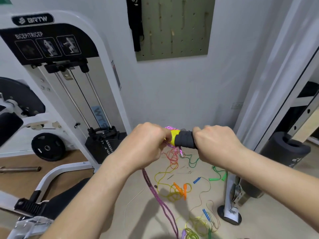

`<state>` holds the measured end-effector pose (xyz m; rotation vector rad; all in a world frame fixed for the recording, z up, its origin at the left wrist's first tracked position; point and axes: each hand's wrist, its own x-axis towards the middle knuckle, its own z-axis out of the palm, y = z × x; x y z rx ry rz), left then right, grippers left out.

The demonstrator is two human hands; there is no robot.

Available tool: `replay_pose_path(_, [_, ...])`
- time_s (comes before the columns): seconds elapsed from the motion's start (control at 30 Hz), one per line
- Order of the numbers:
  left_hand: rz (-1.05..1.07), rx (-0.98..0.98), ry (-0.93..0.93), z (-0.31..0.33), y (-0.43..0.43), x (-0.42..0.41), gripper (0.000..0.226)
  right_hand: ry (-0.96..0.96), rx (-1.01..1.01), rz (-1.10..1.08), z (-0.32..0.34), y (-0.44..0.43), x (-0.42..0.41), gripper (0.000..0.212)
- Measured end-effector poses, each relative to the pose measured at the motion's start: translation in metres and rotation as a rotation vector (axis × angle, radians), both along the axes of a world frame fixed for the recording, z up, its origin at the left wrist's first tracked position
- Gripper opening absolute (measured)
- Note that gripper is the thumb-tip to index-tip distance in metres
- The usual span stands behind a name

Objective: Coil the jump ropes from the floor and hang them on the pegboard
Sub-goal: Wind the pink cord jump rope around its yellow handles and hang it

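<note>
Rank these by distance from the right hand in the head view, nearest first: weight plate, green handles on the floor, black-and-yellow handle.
1. Black-and-yellow handle: gripped in the right hand, at centre.
2. Green handles: on the floor below that hand, to the right.
3. Weight plate: far left, at floor level.
</note>
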<state>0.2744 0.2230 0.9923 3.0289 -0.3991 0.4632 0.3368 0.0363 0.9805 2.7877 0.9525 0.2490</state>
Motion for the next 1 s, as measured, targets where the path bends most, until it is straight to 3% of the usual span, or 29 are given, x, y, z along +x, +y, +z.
replay_pose_path(0.07, [0.009,-0.08,0.125,0.014,0.008,-0.002,0.012,-0.156,-0.048,0.156,0.001,-0.001,0.001,0.015])
replay_pose_path(0.17, [0.013,-0.328,0.525,0.037,0.018,-0.005,0.015,-0.402,-0.008,0.44,-0.003,-0.006,0.007,0.016])
replay_pose_path(0.23, [-0.017,-0.496,0.678,0.047,0.026,-0.005,0.014,-0.481,0.033,0.611,0.0,-0.007,0.012,0.02])
replay_pose_path(0.47, [-0.019,-1.012,0.612,0.031,0.054,0.004,0.023,-0.512,0.18,0.797,0.011,0.001,0.023,0.02])
replay_pose_path(0.6, [-0.097,-1.341,0.646,0.005,0.052,0.006,0.044,-0.475,0.316,0.83,0.007,0.006,0.026,0.017])
replay_pose_path(0.73, [-0.104,-1.658,0.53,-0.005,0.034,0.003,0.046,-0.314,0.471,0.811,0.0,0.008,0.024,0.024])
replay_pose_path(0.8, [-0.011,-1.767,0.44,-0.002,0.022,0.0,0.03,-0.179,0.6,0.73,-0.003,0.009,0.02,0.03])
replay_pose_path(0.83, [0.065,-1.837,0.385,-0.005,0.021,0.0,0.039,-0.095,0.681,0.678,-0.004,0.01,0.016,0.033])
replay_pose_path(0.87, [0.138,-1.908,0.34,-0.007,0.018,-0.001,0.046,0.007,0.779,0.62,-0.007,0.011,0.011,0.034])
replay_pose_path(1.0, [-0.003,-1.92,0.253,-0.021,0.013,0.001,0.012,0.534,1.22,0.316,-0.003,0.024,-0.01,0.033])
